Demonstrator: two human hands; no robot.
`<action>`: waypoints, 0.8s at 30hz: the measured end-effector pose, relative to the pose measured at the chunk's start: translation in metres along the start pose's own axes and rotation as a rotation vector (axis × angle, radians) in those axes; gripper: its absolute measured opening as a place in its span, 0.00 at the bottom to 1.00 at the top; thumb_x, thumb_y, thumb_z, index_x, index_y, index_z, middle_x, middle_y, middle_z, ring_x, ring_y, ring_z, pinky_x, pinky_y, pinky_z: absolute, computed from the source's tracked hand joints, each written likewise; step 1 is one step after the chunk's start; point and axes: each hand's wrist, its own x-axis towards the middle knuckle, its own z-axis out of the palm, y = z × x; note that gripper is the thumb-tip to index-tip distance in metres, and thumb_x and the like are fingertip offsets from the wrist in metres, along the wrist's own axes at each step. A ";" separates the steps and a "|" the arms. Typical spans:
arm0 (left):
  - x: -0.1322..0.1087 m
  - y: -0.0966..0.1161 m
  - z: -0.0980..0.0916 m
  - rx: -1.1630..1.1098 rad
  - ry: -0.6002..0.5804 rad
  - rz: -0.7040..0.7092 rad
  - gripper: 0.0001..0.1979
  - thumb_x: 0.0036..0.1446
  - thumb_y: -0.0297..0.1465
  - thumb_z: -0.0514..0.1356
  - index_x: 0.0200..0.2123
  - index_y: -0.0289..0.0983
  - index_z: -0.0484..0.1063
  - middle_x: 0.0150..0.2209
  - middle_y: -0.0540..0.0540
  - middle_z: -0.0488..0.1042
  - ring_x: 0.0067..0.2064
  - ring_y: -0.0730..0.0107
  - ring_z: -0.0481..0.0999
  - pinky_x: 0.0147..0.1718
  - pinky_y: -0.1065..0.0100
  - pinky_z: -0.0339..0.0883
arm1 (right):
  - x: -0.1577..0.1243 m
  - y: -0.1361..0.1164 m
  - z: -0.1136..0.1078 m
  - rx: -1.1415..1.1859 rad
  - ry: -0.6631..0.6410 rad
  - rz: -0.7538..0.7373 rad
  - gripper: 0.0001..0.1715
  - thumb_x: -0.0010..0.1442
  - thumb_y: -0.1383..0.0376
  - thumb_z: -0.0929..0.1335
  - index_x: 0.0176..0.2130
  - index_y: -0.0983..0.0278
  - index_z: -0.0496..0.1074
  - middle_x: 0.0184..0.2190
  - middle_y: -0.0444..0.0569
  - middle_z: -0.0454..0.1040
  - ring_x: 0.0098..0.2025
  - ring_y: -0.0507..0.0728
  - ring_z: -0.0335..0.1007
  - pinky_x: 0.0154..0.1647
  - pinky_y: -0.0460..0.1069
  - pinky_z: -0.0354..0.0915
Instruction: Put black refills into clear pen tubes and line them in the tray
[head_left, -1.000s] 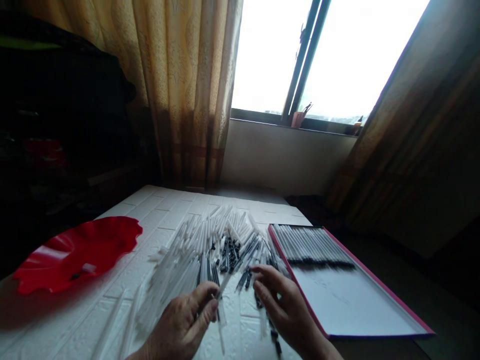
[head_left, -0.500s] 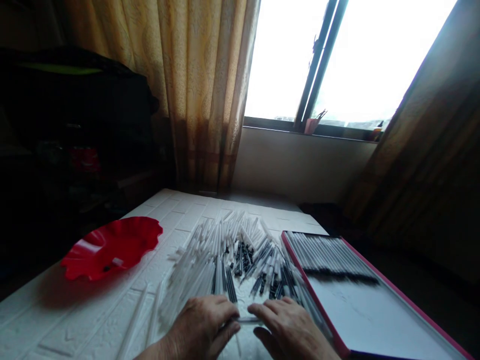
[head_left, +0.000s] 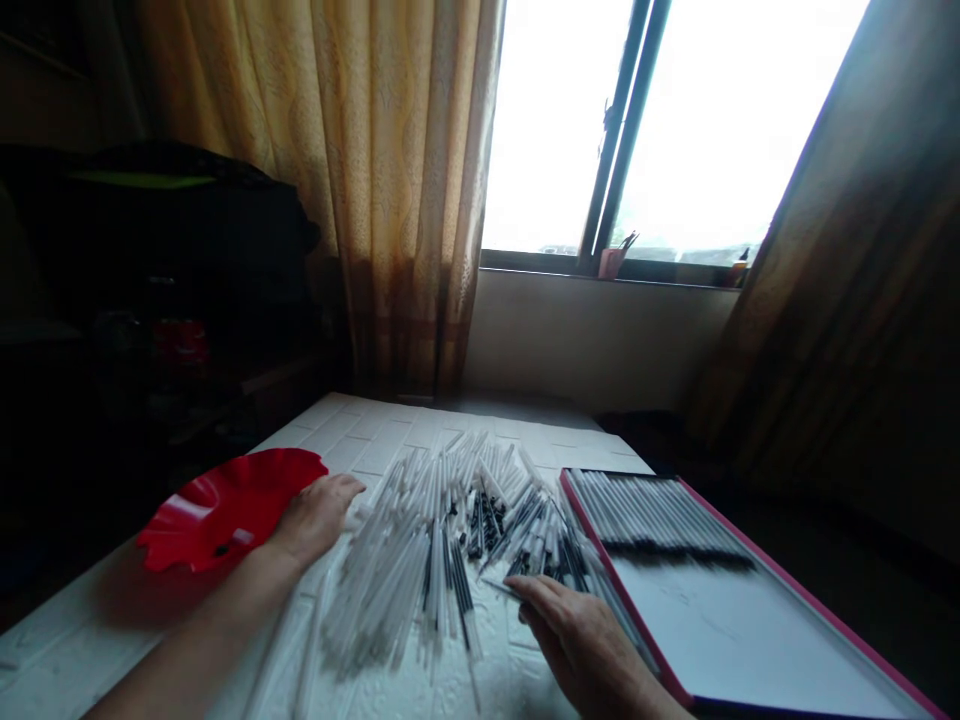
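Note:
My right hand (head_left: 577, 630), at the near end of the pile, pinches a thin pen (head_left: 499, 588) whose tip points left; its rear part is hidden by my fingers. My left hand (head_left: 319, 515) is stretched out over the right rim of a red wavy-edged bowl (head_left: 202, 505), fingers extended and apparently holding nothing. Between my hands lies a heap of clear pen tubes (head_left: 382, 590), with dark pen refills (head_left: 459, 585) along its near side. Small black pieces (head_left: 486, 525) sit in the middle of the heap.
To the right lies a shallow red-rimmed box (head_left: 675, 640) with a row of clear pens (head_left: 652, 505) across its far end. The white brick-patterned table (head_left: 360, 430) ends before a curtain (head_left: 405, 200) and window. A dark cabinet (head_left: 225, 260) stands at the left.
My hands have parted. The left let go of the thin pen and swung left and forward to the bowl's rim; the right has kept the pen, moving slightly right.

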 end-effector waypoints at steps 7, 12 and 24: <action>0.022 -0.004 0.018 0.086 -0.223 0.070 0.13 0.65 0.34 0.60 0.52 0.37 0.70 0.53 0.42 0.72 0.49 0.59 0.76 0.46 0.53 0.72 | -0.001 0.000 0.000 0.062 0.011 -0.003 0.17 0.64 0.71 0.60 0.48 0.63 0.73 0.40 0.52 0.80 0.40 0.59 0.79 0.38 0.49 0.68; 0.021 -0.007 0.008 0.008 -0.234 0.027 0.13 0.65 0.34 0.60 0.51 0.37 0.71 0.51 0.43 0.73 0.47 0.60 0.76 0.45 0.54 0.73 | -0.001 0.005 0.000 0.085 0.026 -0.003 0.14 0.65 0.68 0.61 0.44 0.61 0.75 0.37 0.50 0.79 0.37 0.59 0.78 0.36 0.49 0.67; -0.058 0.088 0.029 -0.984 -0.352 0.115 0.25 0.61 0.53 0.52 0.38 0.36 0.71 0.37 0.46 0.76 0.24 0.75 0.73 0.18 0.77 0.62 | -0.002 -0.009 -0.009 0.335 0.135 -0.091 0.17 0.65 0.65 0.61 0.43 0.66 0.77 0.31 0.54 0.79 0.30 0.56 0.77 0.30 0.46 0.67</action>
